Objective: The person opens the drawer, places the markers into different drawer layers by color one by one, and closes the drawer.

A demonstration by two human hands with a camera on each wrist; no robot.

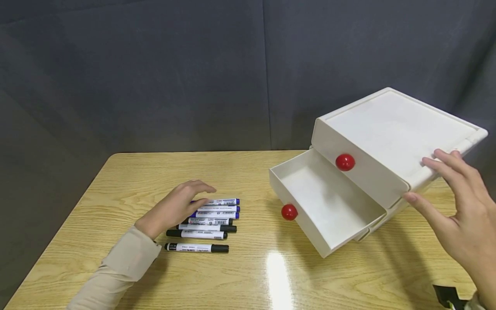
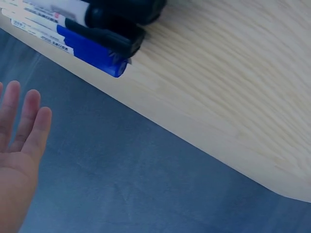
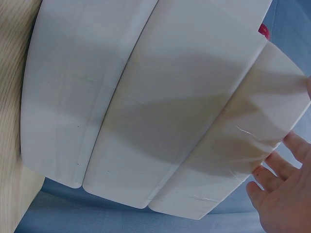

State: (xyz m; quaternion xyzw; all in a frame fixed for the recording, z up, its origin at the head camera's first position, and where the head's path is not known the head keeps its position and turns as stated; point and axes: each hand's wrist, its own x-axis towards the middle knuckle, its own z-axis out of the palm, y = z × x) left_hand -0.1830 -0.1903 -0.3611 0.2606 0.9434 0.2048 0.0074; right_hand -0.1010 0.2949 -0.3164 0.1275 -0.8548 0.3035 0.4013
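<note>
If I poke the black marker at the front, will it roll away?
Probably: that front marker looks round and lies on its side on the flat table. Pushed toward the other markers, it would likely bump them, since they're just behind it. Being slim and straight, it's probably light and stiff.

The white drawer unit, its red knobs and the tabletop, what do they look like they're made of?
Drawer unit: probably plastic with a satin finish, judging by its thin, smooth walls and rounded edges. Red knobs: glossy, with small highlights; likely plastic, though painted wood is possible. Tabletop: wood or wood-look laminate, since grain shows; the bright reflection suggests a smooth, sealed surface.
</note>
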